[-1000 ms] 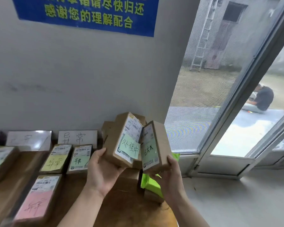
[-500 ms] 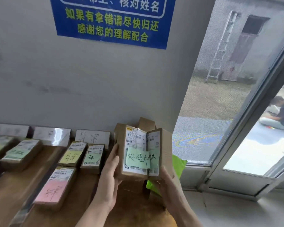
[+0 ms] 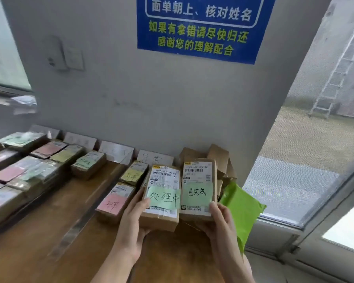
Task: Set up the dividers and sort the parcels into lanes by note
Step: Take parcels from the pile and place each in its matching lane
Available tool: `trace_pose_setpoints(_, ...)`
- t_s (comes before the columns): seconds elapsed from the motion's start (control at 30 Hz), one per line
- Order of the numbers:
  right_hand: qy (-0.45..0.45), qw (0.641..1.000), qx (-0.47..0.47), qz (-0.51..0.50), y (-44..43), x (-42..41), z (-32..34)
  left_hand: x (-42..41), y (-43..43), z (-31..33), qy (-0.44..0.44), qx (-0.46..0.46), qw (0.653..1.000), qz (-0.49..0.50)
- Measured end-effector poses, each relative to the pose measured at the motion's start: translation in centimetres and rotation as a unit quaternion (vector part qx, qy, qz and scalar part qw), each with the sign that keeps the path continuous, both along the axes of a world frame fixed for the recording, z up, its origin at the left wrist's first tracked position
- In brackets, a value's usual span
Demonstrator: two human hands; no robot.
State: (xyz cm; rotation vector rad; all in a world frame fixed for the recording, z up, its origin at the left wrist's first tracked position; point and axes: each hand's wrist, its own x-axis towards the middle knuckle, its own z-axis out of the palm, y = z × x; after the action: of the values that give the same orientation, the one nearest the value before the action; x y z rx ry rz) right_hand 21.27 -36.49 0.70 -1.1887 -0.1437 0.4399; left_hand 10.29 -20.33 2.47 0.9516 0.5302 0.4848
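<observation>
"Well, how far had the sorting got?"

"Most of the way, it seemed. Cards (image 3: 116,151) stood along the wall, and noted parcels (image 3: 88,165) lay in lanes on the counter (image 3: 49,248), a flat strip (image 3: 84,219) running between two lanes."

"What remained?"

"Two at least. The left hand (image 3: 131,227) gripped the left parcel (image 3: 164,178), thumb pressed on its face beside a green note reading 处理中. The right hand (image 3: 221,225) clasped the right parcel (image 3: 196,174), noted 已完成. They were held side by side, touching, labels up, above the counter's right end."

"Anything more?"

"Brown boxes (image 3: 219,156) sat heaped by the wall behind them, next to a green bag (image 3: 241,209); whether those carried notes could not be told. Both held parcels likely belonged in lanes further left."
</observation>
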Motion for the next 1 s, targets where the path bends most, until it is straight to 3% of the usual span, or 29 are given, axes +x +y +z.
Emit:
trace_pose_setpoints(0.53, -0.029, 0.992, -0.064, 0.101, 11.8, -8.6, 0.6, -11.3, 11.3, -0.2, 0.033, 0.011, 0.997, 0.063)
trace_pose_setpoints(1.0, 0.005, 0.996, -0.075, 0.045, 29.4, -17.8, -0.4, -20.2, 28.5, 0.4, 0.069, 0.047, 0.996, 0.027)
